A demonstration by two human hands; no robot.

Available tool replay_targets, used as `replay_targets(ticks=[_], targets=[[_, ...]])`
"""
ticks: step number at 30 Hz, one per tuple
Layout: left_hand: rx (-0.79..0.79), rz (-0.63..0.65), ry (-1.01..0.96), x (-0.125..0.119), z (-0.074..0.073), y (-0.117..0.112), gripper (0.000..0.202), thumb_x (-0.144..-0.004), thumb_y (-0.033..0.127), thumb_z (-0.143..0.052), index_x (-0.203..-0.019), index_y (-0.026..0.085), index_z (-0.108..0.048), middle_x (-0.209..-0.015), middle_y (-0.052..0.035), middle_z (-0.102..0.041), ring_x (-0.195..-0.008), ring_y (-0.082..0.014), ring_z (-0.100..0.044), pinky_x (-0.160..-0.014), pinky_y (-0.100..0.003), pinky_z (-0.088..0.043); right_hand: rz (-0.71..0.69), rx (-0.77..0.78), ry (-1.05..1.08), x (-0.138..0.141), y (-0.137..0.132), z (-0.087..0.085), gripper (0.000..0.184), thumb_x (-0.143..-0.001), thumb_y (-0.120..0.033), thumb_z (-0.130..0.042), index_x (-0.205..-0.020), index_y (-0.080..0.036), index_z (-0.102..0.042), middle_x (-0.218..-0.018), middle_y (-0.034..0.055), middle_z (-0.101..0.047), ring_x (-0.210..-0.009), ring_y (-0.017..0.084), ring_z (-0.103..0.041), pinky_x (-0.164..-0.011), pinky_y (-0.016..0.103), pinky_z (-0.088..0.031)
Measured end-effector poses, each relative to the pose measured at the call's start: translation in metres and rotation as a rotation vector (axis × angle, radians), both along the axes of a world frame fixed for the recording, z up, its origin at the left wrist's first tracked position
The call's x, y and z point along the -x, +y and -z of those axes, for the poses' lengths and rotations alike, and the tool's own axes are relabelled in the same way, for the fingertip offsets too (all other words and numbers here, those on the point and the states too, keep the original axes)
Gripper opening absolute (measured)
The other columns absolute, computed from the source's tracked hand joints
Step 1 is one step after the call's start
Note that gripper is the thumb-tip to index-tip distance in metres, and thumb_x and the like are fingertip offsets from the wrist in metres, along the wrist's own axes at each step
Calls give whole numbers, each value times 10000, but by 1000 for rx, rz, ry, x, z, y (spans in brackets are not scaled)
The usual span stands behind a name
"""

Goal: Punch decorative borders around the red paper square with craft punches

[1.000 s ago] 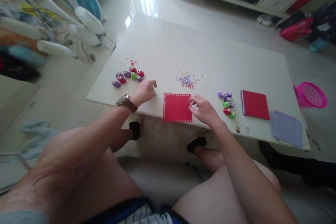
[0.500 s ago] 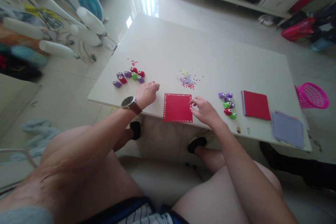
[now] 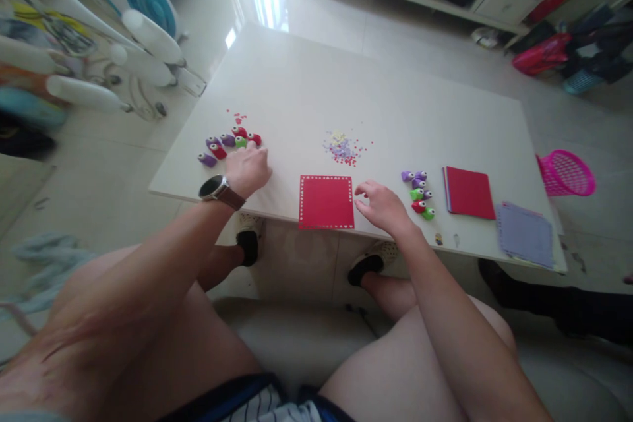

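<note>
My left hand (image 3: 248, 168), with a watch on the wrist, is at the left group of small craft punches (image 3: 217, 151). Its fingers curl down over a purple punch at the near right of that group and hide it. In front of me lies a square red card (image 3: 326, 203) with small shapes punched along its edges; its near edge reaches the table edge. Just right of the card, my right hand (image 3: 380, 203) rests with fingers bent and apart, holding nothing. Paper confetti (image 3: 343, 148) in lilac, yellow and red lies beyond the card.
More purple, green and red punches (image 3: 418, 194) lie on the right of the white table (image 3: 380, 92). Beside them are a stack of red cards (image 3: 469, 192) and lilac punched sheets (image 3: 525, 234). A pink basket (image 3: 568, 173) stands past the right edge. Red paper bits (image 3: 238, 119) lie far left.
My left hand has moved left, from beside the red card to the left punches, and now covers the purple one. My right hand stays beside the card. The view has shifted slightly.
</note>
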State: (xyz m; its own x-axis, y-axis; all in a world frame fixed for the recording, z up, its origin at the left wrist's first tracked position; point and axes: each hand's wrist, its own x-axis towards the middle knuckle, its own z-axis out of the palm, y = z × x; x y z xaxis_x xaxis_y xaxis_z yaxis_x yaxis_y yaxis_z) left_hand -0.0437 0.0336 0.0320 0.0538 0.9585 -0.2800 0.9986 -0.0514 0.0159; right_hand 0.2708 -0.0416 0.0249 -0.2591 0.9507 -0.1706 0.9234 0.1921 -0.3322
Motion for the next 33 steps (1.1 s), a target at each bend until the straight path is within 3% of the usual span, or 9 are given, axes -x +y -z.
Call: replay_targets(ticks=[5, 10, 13, 17, 23, 27, 33], targets=[[-29, 344, -280, -44, 14, -24, 276, -919, 222, -505, -1114, 179, -696, -1134, -117, -670, -991, -249, -654, -871, -367, -521, 170, -12, -193, -39, 8, -9, 164, -903, -285, -606, -988, -210, -724, -1095, 120, -720, -992, 277, -664, -875, 383, -504], [-23, 658, -478, -83, 27, -57, 198, -914, 173, -536, -1076, 172, -650, -1185, -126, -647, -1082, -248, -615, -935, -368, -524, 494, 82, -370, -105, 10, -8, 181, -808, -358, -686, -916, -212, -685, -1029, 151, -673, -885, 304, -660, -793, 422, -522], [4, 766, -516, -93, 33, -72, 222, -909, 210, -609, -1126, 167, -623, -1250, -135, -634, -1163, -260, -599, -997, -381, -518, 485, 164, -372, -125, 8, -1, 161, -809, -372, -690, -852, -219, -661, -987, 143, -642, -804, 290, -646, -731, 416, -519], [12, 804, -502, -94, 37, -80, 279, -905, 238, -649, -1171, 166, -604, -1308, -146, -613, -1229, -278, -573, -1026, -395, -512, 402, 225, -346, -123, 9, 5, 96, -799, -256, -685, -876, -203, -663, -983, 111, -658, -760, 216, -628, -666, 328, -491], [-8, 815, -511, -90, 43, -80, 280, -917, 252, -657, -1177, 165, -602, -1292, -133, -628, -1225, -268, -582, -1038, -384, -499, 211, 251, -145, -89, 15, -1, 103, -801, -118, -660, -882, -180, -676, -975, 108, -731, -866, 221, -672, -767, 312, -504], [-25, 797, -492, -91, 42, -83, 302, -913, 274, -678, -1187, 178, -598, -1269, -123, -650, -1219, -273, -591, -1027, -393, -493, 114, 207, -8, -70, 15, -3, 190, -795, -95, -684, -963, -183, -695, -1039, 101, -741, -928, 223, -691, -846, 313, -526], [-67, 752, -386, -94, 35, -84, 342, -888, 349, -726, -1150, 165, -605, -1225, -142, -641, -1171, -307, -581, -952, -427, -496, 45, 213, -18, -67, 12, 7, 316, -776, -18, -643, -1027, -191, -722, -1102, 93, -732, -927, 211, -691, -881, 314, -537]])
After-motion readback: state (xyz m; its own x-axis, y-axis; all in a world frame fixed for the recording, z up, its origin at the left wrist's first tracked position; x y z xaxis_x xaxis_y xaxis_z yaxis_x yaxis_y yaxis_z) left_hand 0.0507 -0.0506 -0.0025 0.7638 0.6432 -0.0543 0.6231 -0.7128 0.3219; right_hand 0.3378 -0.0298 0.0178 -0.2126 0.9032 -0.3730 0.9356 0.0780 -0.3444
